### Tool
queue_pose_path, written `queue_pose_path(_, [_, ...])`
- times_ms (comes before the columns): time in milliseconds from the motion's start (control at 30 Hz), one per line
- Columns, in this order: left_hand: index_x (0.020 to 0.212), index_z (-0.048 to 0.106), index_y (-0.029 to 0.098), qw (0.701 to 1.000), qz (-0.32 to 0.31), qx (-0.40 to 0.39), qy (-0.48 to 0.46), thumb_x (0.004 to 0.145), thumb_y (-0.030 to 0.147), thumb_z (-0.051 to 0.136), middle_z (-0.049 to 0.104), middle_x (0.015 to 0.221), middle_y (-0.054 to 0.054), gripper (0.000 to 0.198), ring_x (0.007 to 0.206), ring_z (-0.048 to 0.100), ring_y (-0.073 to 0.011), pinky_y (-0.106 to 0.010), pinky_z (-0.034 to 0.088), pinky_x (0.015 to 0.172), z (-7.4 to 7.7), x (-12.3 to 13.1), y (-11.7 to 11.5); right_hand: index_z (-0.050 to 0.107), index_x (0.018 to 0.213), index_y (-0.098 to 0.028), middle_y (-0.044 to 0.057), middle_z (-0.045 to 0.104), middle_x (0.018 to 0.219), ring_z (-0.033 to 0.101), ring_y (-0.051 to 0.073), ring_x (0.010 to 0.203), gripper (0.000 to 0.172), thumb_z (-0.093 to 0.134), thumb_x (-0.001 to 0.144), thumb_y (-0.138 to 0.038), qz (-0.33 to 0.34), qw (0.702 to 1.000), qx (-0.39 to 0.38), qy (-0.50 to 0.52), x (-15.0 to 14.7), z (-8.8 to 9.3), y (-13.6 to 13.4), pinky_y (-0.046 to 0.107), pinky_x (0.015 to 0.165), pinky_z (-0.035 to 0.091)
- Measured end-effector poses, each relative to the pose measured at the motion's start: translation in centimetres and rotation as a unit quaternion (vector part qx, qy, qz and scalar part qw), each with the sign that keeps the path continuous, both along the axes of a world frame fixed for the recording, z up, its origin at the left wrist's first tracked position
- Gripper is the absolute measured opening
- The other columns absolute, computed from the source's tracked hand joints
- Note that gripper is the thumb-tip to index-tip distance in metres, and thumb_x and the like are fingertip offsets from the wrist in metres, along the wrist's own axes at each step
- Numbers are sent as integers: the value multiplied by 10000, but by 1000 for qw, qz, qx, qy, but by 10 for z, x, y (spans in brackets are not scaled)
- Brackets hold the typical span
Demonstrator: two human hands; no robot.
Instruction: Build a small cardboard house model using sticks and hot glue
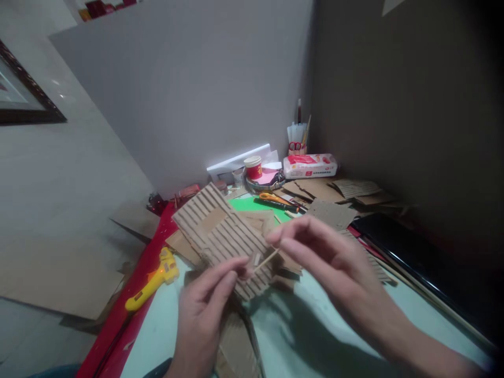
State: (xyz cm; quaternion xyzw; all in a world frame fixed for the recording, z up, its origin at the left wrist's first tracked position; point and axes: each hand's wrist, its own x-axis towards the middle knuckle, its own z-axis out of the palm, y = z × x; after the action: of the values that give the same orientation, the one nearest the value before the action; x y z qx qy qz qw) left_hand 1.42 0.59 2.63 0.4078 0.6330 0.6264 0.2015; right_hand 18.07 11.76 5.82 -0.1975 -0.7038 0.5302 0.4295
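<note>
My right hand (334, 257) is closed in a pinch on the upper end of a thin wooden stick (268, 261). The stick slants down to the fingertips of my left hand (210, 296), which are pressed together. A small pale piece (256, 259) shows at those fingertips, too blurred to name. Right behind both hands is a tilted sheet of ribbed cardboard (220, 228) with dark stripes and a smooth patch in its upper part. Whether my left hand also touches this sheet is hard to make out.
A yellow hot glue gun (155, 281) lies on the left by the red table edge. Orange-handled scissors (274, 198), a black pen (271, 203) and cardboard scraps (331, 212) lie beyond the hands. Further back are a red paper cup (253, 168) and a tissue pack (310, 166).
</note>
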Motion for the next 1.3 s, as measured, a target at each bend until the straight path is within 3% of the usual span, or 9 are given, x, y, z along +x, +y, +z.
queue_pose_path(167, [1118,815,293,988,26,44,-145,838,359,818,821,918,-12,287,614,719,-128,-200,589,621,3,-1,1,564,878,-226,-54,578,706,531,94,634,266,702,960,-438,41,980,-187,53,-5,-2,9,180,550,426])
queue_pose_path(267, [1367,664,370,978,49,66,-192,779,301,873,807,834,39,628,498,658,-93,-177,579,550,9,5,3,545,1039,-235,-75,549,671,447,89,549,353,747,907,-492,109,965,-239,20,-12,-11,7,185,482,377])
queue_pose_path(500, [1486,534,286,979,56,75,-179,721,187,878,825,1024,-36,845,733,756,-211,-229,625,526,13,25,8,549,756,-183,-6,530,731,479,130,667,422,669,898,-562,155,969,-163,-97,-19,-20,1,257,582,372])
queue_pose_path(667, [1477,540,445,971,71,153,-167,767,240,841,794,1200,6,798,1136,728,-246,-305,609,945,28,4,-2,517,752,-201,-37,490,642,457,111,564,398,653,876,-553,153,967,-178,-96,-17,-20,13,254,533,341])
queue_pose_path(733, [1463,576,404,946,112,249,-176,882,217,655,815,1029,3,616,1015,747,-199,-282,618,909,41,-19,-9,506,743,-207,-48,473,605,453,108,515,417,667,853,-576,177,961,-182,-108,-14,-19,19,248,489,326])
queue_pose_path(800, [1443,604,374,946,102,202,-231,1016,279,460,801,995,-23,461,821,745,-152,-188,616,714,52,-42,-16,503,739,-209,-46,478,611,450,106,505,436,679,833,-597,207,953,-180,-126,-12,-16,23,242,464,320])
queue_pose_path(933, [1212,761,201,953,-68,23,-294,904,432,626,793,989,-106,408,831,745,-271,-388,641,764,59,-69,-30,549,765,-191,-33,505,690,463,101,548,378,693,835,-534,259,937,-158,-173,-6,-10,25,236,491,347])
queue_pose_path(1067, [1020,813,155,944,-204,-145,-216,760,435,842,783,820,-71,384,685,705,-163,-217,559,664,61,-66,-35,612,801,-168,-34,496,673,456,102,547,274,688,842,-428,307,916,-139,-219,-5,-10,26,236,491,320])
queue_pose_path(1300, [1096,795,267,923,-269,-261,-89,842,398,812,787,754,6,286,740,702,-127,-173,513,691,81,-81,-41,576,791,-175,-41,480,685,460,100,570,292,673,880,-435,336,903,-112,-243,-3,-13,31,225,493,318])
